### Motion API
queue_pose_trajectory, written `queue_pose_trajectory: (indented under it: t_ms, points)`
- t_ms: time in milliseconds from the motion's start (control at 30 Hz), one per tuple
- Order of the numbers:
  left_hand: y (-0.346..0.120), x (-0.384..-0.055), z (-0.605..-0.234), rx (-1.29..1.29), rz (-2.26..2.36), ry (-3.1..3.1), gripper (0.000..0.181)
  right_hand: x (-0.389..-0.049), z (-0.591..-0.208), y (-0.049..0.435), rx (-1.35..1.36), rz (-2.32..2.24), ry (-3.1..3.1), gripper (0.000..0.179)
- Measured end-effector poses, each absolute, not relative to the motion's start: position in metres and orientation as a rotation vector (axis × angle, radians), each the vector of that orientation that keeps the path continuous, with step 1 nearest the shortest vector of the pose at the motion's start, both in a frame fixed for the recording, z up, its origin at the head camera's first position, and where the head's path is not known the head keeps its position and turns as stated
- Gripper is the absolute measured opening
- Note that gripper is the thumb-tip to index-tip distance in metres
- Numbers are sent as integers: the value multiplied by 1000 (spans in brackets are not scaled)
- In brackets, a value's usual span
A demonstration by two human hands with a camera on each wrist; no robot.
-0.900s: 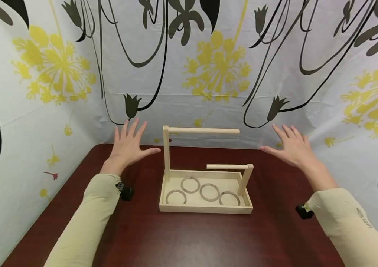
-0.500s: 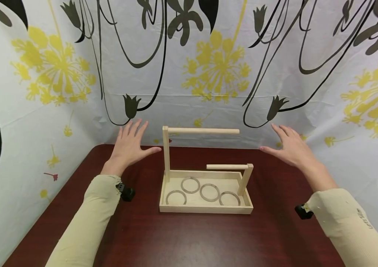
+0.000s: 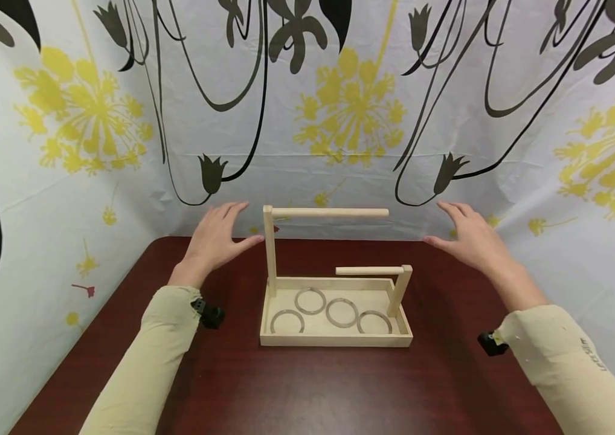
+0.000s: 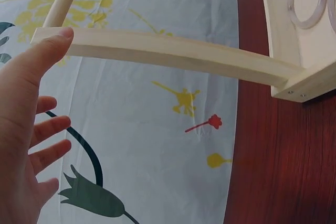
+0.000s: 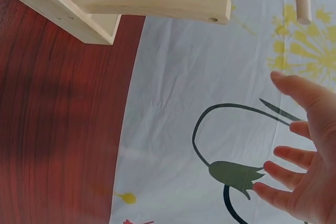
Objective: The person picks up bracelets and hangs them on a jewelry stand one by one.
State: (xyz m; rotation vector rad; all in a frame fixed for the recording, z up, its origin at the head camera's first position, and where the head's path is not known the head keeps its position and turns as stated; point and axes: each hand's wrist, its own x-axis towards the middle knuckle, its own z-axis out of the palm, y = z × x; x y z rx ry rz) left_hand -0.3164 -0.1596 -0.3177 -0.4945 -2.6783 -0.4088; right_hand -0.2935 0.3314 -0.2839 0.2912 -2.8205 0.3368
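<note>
A pale wooden tray (image 3: 336, 342) stands on the table in the head view. Its tall left post (image 3: 270, 254) bears a long dowel (image 3: 331, 212), and its short right post (image 3: 400, 291) a shorter dowel (image 3: 370, 270). Several greyish rings (image 3: 342, 327) lie flat inside. My left hand (image 3: 211, 241) is raised left of the tall post, fingers relaxed, holding nothing. In the left wrist view its thumb (image 4: 52, 48) overlaps the post's top; I cannot tell whether they touch. My right hand (image 3: 473, 244) hovers apart from the tray at the right, thumb spread, also holding nothing.
The dark red-brown table (image 3: 307, 393) ends at its back edge against a white curtain (image 3: 286, 133) printed with yellow and dark flowers. More of that cloth hangs at both sides. Each wrist wears a small black camera, the left one (image 3: 211, 315) and the right one (image 3: 492, 343).
My left hand has shifted slightly right toward the tall post, its fingers drawing together and bending. The right hand's fingers have also come closer together. Tray and rings stay in place.
</note>
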Motion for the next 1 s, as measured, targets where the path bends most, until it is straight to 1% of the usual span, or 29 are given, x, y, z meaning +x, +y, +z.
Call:
queue_pose_trajectory:
  t_ms: [167,333,667,1000]
  points:
    - [-155,-315,-316,-500,-474,-2651,79,-291,-281,327,303,339,-2808,82]
    - [-151,-315,-315,-513,-547,-2615,71,-289,-279,323,312,337,-2805,78]
    - [-143,-316,-316,-559,-734,-2551,60,-284,-278,317,331,354,-2795,69]
    - [-135,-319,-318,-654,-1063,-2424,48,-278,-277,307,365,369,-2765,58]
